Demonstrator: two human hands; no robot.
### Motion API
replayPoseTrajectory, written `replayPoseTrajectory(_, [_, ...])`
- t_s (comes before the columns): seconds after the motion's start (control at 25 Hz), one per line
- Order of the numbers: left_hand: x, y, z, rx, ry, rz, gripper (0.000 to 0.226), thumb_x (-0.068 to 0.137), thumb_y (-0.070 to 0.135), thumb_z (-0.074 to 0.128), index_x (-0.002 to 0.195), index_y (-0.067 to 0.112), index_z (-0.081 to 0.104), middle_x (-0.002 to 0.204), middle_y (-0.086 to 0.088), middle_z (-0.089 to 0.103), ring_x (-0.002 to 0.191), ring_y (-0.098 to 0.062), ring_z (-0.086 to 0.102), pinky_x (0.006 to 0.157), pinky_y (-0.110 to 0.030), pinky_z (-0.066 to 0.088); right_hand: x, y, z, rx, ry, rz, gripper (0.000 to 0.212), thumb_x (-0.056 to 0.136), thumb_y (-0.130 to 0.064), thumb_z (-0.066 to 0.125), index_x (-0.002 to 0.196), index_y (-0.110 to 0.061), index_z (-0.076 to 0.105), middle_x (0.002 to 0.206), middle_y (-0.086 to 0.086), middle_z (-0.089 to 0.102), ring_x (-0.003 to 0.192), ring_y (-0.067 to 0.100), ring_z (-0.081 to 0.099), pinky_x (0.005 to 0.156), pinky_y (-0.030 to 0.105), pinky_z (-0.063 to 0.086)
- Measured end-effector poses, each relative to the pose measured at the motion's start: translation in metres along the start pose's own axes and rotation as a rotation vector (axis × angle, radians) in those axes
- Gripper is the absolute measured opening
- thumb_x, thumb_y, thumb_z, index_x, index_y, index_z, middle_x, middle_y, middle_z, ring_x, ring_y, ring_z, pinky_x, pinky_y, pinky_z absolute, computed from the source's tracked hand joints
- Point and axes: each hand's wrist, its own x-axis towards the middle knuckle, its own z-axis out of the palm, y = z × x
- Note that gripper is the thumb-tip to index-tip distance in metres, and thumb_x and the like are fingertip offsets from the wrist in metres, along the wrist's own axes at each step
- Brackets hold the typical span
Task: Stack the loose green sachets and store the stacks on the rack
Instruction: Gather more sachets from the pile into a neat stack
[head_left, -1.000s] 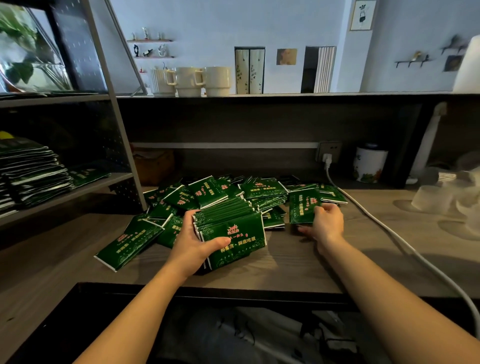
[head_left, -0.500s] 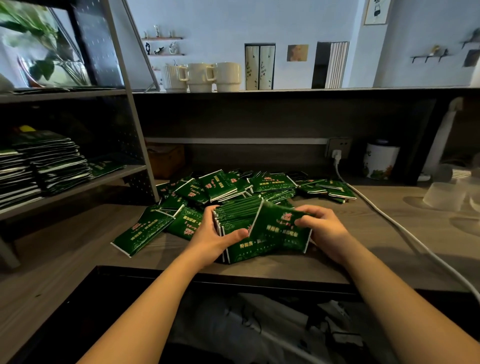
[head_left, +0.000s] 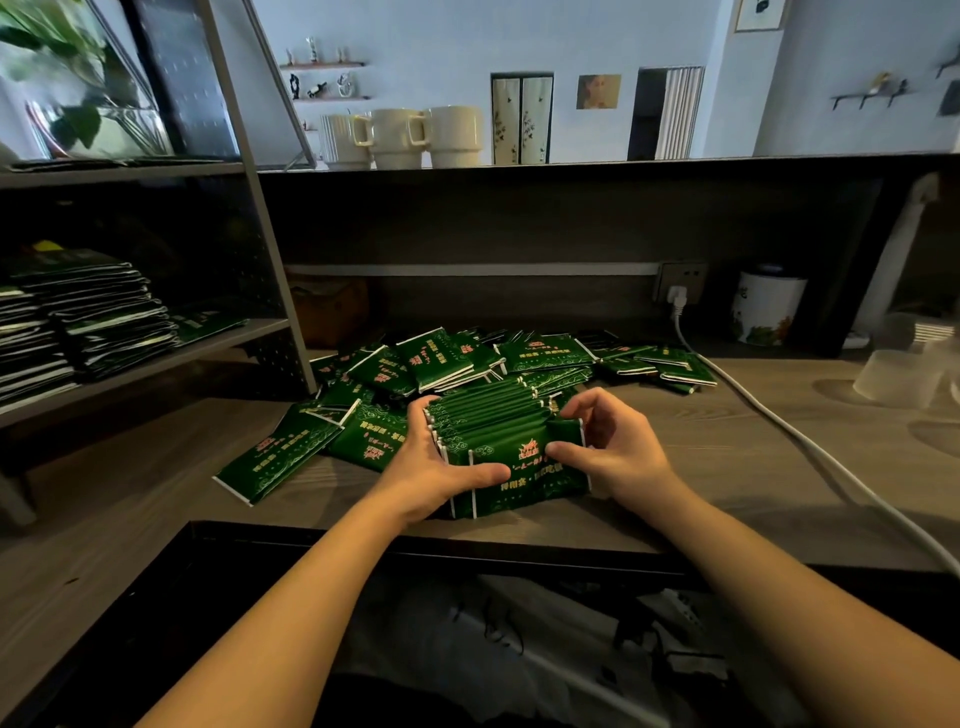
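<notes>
Near the tabletop's (head_left: 675, 457) front edge, left hand (head_left: 431, 467) and right hand (head_left: 608, 447) each hold a curled grip on opposite ends of a stack of green sachets (head_left: 498, 431). Loose sachets (head_left: 540, 353) lie behind it.

both hands clamp a stack of green sachets (head_left: 498, 441) standing on edge on the wooden counter (head_left: 727, 467), the left hand (head_left: 436, 473) at its left end, the right hand (head_left: 608, 447) at its right. loose sachets (head_left: 467, 358) lie heaped just behind, and finished stacks (head_left: 93, 317) sit on the rack shelf (head_left: 218, 343) to the left.
</notes>
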Motion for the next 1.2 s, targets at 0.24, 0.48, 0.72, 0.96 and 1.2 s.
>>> replayPoseTrajectory(0.24, [0.002, -0.008, -0.002, 0.039, -0.01, 0.012, 0.117, 0.06, 0.03, 0.095, 0.146, 0.038, 0.016, 0.136, 0.013, 0.041, 0.129, -0.012, 0.038, 0.109, -0.031, 0.033, 0.0, -0.006, 0.004, -0.207, -0.102, 0.08, 0.076, 0.061, -0.033, 0.091, 0.124, -0.025, 0.05, 0.119, -0.012, 0.057, 0.111, 0.0, 0.054, 0.095, 0.018, 0.04])
replayPoseTrajectory(0.48, [-0.004, -0.01, -0.004, 0.041, -0.121, 0.103, 0.098, 0.067, 0.018, 0.089, 0.138, 0.039, 0.024, 0.129, 0.009, 0.054, 0.123, -0.017, 0.055, 0.102, -0.033, 0.05, 0.003, -0.001, 0.004, -0.02, -0.349, 0.255, 0.132, 0.056, -0.031, 0.096, 0.158, -0.027, 0.013, 0.148, -0.013, 0.043, 0.134, 0.005, 0.046, 0.115, 0.03, 0.037])
replayPoseTrajectory(0.72, [-0.002, -0.008, -0.003, 0.106, -0.14, 0.066, 0.102, 0.058, 0.044, 0.086, 0.138, 0.042, 0.023, 0.13, 0.013, 0.052, 0.125, -0.017, 0.051, 0.111, -0.04, 0.038, 0.003, -0.005, 0.004, -0.137, -0.261, 0.219, 0.129, 0.048, -0.053, 0.094, 0.153, -0.034, 0.021, 0.154, -0.004, 0.04, 0.141, 0.014, 0.037, 0.121, 0.042, 0.027])
replayPoseTrajectory(0.96, [-0.002, -0.013, -0.003, 0.041, -0.11, 0.094, 0.098, 0.047, 0.046, 0.088, 0.13, 0.042, 0.034, 0.127, 0.008, 0.06, 0.119, -0.014, 0.059, 0.105, -0.041, 0.047, 0.003, -0.005, 0.008, -0.127, -0.342, 0.236, 0.127, 0.061, -0.036, 0.091, 0.157, -0.028, 0.009, 0.153, -0.012, 0.032, 0.14, 0.001, 0.029, 0.108, 0.007, 0.029])
replayPoseTrajectory(1.2, [0.003, -0.016, -0.014, -0.232, 0.158, 0.129, 0.091, 0.05, 0.039, 0.084, 0.13, 0.018, 0.044, 0.12, -0.007, 0.065, 0.111, -0.024, 0.065, 0.095, -0.043, 0.054, 0.024, -0.012, 0.004, -0.034, -0.047, 0.159, 0.072, 0.084, -0.051, 0.069, 0.143, -0.019, 0.043, 0.126, -0.004, 0.059, 0.116, 0.007, 0.058, 0.101, 0.026, 0.048])
